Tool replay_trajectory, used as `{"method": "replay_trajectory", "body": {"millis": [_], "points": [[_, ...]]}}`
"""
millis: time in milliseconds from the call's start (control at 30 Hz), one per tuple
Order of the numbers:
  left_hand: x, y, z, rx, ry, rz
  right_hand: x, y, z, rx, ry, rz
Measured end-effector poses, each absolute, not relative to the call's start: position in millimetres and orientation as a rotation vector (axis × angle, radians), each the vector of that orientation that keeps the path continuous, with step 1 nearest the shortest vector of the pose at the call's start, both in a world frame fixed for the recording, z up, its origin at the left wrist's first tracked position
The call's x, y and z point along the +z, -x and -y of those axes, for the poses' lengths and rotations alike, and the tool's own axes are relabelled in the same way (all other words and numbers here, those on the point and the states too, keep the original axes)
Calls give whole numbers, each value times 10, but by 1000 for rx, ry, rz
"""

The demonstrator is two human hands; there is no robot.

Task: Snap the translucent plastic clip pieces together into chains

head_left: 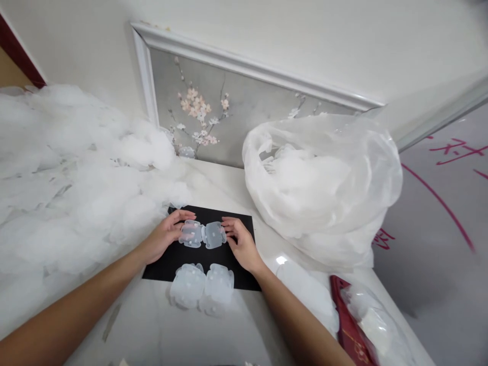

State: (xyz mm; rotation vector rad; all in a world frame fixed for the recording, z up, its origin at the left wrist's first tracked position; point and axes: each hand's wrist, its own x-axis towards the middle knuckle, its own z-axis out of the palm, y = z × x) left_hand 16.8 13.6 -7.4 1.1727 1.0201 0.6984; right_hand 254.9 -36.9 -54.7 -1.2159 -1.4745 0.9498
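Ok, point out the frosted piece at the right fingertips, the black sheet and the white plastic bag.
Frosted piece (215, 236), head view: middle.
Black sheet (163, 266), head view: bare left part.
White plastic bag (324, 229), head view: front.

On the worktop (152, 325) before us we see the mat (171, 264), with a pair of pieces (216, 235) side by side over its farther half. Two small stacks (219, 281) straddle its near edge. To our left spreads a large heap (76, 183); behind the mat and to our right stands the big bag (335, 239), with stuffing (305, 175) in it. Nearer us on the right lie a loose pile (307, 292), then a packet (348, 323), then a small bag (381, 325). The framed panel (259, 107) rises behind.
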Motion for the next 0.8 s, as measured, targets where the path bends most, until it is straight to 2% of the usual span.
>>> {"method": "replay_trajectory", "body": {"millis": [367,600,800], "points": [[-93,-108,-199,669,-1278,-918,-428,-2539,424,883,1236,1532],[-106,-106,-198,678,-1311,-882,-440,-2467,420,1557,1049,766],[-128,-103,-218,744,-1259,-805,-424,-2518,387,1670,969,586]]}}
